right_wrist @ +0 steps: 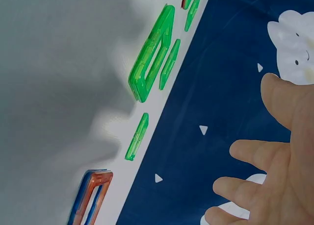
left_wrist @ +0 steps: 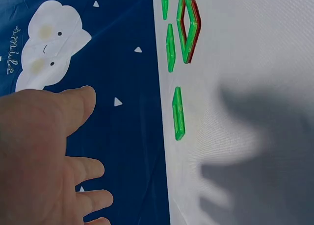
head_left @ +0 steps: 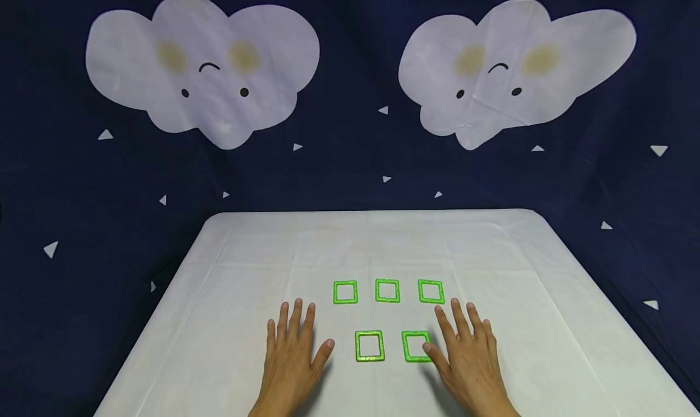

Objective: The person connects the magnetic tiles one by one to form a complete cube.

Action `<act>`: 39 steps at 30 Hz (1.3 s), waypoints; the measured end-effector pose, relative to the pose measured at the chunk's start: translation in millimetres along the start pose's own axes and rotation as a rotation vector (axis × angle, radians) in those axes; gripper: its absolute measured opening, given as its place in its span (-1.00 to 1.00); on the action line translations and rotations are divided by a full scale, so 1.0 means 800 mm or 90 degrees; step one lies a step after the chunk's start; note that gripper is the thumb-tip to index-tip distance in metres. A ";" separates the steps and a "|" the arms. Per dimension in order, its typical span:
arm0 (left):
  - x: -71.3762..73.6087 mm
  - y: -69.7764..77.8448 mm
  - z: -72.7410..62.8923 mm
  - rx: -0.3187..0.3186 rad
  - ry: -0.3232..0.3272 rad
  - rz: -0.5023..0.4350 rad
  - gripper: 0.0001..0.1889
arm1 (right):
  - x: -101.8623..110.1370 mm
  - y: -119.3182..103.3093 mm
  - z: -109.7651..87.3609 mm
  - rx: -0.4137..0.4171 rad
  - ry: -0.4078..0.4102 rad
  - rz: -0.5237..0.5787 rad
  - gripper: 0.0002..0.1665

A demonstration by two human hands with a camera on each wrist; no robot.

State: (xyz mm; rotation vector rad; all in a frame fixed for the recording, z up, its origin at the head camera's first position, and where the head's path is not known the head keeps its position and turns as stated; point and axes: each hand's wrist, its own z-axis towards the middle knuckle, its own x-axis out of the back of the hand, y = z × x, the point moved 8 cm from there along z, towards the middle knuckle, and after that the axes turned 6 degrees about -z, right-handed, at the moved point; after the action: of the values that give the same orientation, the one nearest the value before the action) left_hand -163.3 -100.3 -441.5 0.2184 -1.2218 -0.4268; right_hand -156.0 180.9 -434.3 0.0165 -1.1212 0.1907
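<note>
Hollow square magnetic tiles, green on top, lie flat in two rows. The back row has a left tile (head_left: 336,292), a middle tile (head_left: 378,290) and a right tile (head_left: 421,292); the front row has a left tile (head_left: 370,358) and a right tile (head_left: 406,347). A red layer shows under the front left tile (left_wrist: 194,35) in the left wrist view. My left hand (head_left: 292,365) hovers left of the tiles, fingers spread, holding nothing. On the right, my right hand (head_left: 473,368) hovers likewise, its thumb overlapping the front right tile in the head view.
An orange-and-blue tile (right_wrist: 100,178) lies at the lower left of the right wrist view. All tiles rest on a white-covered table (head_left: 262,253). Behind it hangs a dark blue cloth (head_left: 350,161) with white clouds (head_left: 219,113) and small triangles.
</note>
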 end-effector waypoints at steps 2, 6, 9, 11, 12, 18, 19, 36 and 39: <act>0.000 0.001 0.000 -0.004 0.005 0.001 -0.29 | 0.001 0.000 0.000 0.002 0.002 -0.001 -0.19; 0.000 0.002 0.001 -0.009 0.009 0.001 -0.29 | 0.004 0.001 0.002 0.007 0.014 0.001 -0.19; 0.000 0.003 0.001 -0.008 0.004 -0.004 -0.29 | 0.006 0.002 0.004 0.009 0.019 0.007 -0.20; -0.001 0.004 0.002 -0.005 -0.001 -0.009 -0.28 | 0.007 0.002 0.005 0.009 0.017 0.010 -0.20; -0.002 0.004 0.002 -0.003 -0.005 -0.011 -0.28 | 0.007 0.002 0.006 0.009 0.016 0.011 -0.20; -0.008 0.007 0.002 -0.003 -0.030 -0.027 -0.27 | 0.007 0.001 0.010 0.019 0.014 0.009 -0.19; -0.010 0.007 0.002 -0.003 -0.035 -0.032 -0.26 | 0.007 0.001 0.010 0.023 0.014 0.010 -0.18; -0.034 0.035 0.004 -0.085 -0.054 -0.064 -0.28 | 0.000 0.005 0.033 0.050 -0.034 0.007 -0.16; -0.036 0.039 0.004 -0.104 -0.046 -0.065 -0.29 | -0.002 0.006 0.038 0.056 -0.038 0.006 -0.16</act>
State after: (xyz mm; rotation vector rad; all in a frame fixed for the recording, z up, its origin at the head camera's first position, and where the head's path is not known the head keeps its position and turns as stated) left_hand -168.2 -59.3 -453.3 0.1256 -1.2428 -0.6251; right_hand -184.1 181.8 -422.7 0.0960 -1.1725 0.2486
